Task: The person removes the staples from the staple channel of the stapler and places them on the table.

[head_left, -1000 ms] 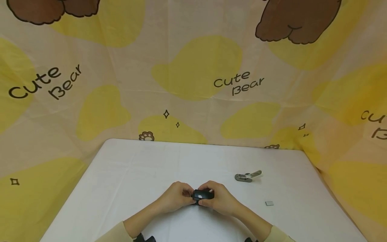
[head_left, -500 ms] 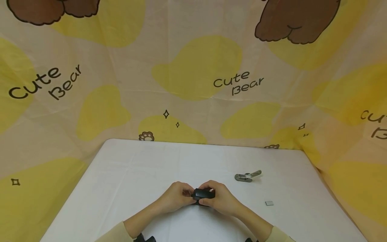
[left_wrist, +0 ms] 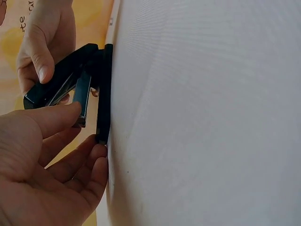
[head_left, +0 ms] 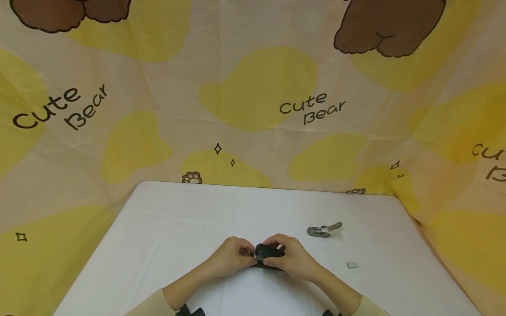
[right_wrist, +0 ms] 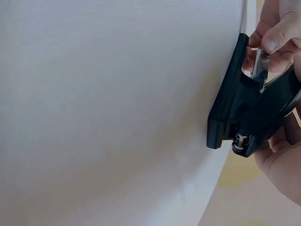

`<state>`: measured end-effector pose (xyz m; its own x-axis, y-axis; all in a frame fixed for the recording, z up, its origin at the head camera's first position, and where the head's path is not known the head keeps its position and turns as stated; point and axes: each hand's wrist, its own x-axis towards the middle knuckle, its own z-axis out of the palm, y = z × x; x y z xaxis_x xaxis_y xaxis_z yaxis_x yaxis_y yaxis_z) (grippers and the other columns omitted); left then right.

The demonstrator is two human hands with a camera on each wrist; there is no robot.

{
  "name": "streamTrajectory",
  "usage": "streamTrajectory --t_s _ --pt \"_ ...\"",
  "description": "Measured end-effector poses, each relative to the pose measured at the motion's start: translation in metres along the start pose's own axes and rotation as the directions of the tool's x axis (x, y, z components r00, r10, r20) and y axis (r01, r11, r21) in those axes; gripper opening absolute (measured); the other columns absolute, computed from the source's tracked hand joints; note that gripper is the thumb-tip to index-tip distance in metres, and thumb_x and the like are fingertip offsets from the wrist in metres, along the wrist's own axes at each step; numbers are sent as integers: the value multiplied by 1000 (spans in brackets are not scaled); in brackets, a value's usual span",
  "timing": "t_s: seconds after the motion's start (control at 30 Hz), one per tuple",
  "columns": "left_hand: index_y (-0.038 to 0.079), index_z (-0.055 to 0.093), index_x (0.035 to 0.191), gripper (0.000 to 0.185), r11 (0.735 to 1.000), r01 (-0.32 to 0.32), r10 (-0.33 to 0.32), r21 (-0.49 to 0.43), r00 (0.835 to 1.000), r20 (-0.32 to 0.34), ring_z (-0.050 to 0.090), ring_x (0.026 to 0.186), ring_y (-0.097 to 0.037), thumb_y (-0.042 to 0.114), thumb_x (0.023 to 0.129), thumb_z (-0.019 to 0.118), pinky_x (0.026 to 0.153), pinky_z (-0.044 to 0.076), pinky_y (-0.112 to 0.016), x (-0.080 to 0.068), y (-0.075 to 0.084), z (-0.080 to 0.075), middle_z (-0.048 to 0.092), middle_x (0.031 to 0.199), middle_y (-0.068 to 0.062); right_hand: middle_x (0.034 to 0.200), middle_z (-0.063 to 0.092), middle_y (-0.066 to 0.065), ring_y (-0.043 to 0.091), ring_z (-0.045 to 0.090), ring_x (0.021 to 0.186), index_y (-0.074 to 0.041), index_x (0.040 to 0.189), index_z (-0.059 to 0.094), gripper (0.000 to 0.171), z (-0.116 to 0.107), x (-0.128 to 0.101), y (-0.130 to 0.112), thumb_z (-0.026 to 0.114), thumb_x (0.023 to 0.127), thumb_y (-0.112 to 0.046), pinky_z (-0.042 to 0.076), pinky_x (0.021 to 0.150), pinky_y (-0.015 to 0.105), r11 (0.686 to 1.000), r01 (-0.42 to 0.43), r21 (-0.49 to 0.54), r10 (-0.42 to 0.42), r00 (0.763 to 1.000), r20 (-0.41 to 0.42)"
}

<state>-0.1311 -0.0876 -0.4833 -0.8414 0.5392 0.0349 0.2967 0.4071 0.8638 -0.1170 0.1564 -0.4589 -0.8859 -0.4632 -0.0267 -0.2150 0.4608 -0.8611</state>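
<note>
While on table [head_left: 166, 228], stapler [head_left: 269, 254] gripped w/ both hands.

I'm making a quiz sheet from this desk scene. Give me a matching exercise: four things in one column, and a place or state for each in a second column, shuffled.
Things:
1. black stapler
2. staple remover
3. staple strip
4. tablecloth

Places or states:
A. small grey piece lying alone near the table's right side
B. white, covering the table
C. opened up, base on the table, held between the left hand and right hand
D. grey metal, lying untouched beyond the right hand

Pairs: 1-C, 2-D, 3-A, 4-B
</note>
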Motion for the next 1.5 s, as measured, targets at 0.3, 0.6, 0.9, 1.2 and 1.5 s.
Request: streamTrajectory --t_s 0.3,0.6,0.9,1.2,1.5 --pt "7 80 102 15 1000 10 -10 17 1000 -7 62 77 -6 10 87 82 71 51 -26 -1 -1 1 70 84 8 110 71 -5 21 60 103 -13 118 72 34 -5 -3 -6 86 88 -21 49 88 34 998 47 -29 -48 998 -28" --pt "8 80 99 13 1000 3 -2 22 1000 -13 59 72 -5 9 86 82 66 48 -24 0 2 1 69 79 9 113 72 -6 18 62 104 -13 121 71 36 -9 -5 -3 86 89 -21 50 91 35 996 74 -40 -75 997 -33" --pt "9 81 98 12 1000 10 -9 20 1000 -26 60 74 -6 9 86 82 68 48 -25 -1 2 3 69 80 10 118 71 -4 18 61 105 -12 126 71 37 -12 -7 -5 83 91 -21 51 91 34 993 107 -56 -108 994 -24" --pt "10 81 98 12 1000 12 -11 25 999 -31 58 74 -6 10 86 82 67 47 -25 -1 3 3 68 80 10 116 71 -10 16 62 105 -17 123 72 37 -18 -11 -4 85 90 -21 52 92 33 994 92 -55 -94 995 -35" --pt "9 80 99 12 1000 17 -17 13 1000 -27 58 75 -7 11 87 82 68 47 -25 -2 3 4 68 81 9 116 71 -9 17 63 105 -16 124 71 38 -23 -16 -3 85 89 -22 52 92 34 994 92 -54 -94 994 -48"
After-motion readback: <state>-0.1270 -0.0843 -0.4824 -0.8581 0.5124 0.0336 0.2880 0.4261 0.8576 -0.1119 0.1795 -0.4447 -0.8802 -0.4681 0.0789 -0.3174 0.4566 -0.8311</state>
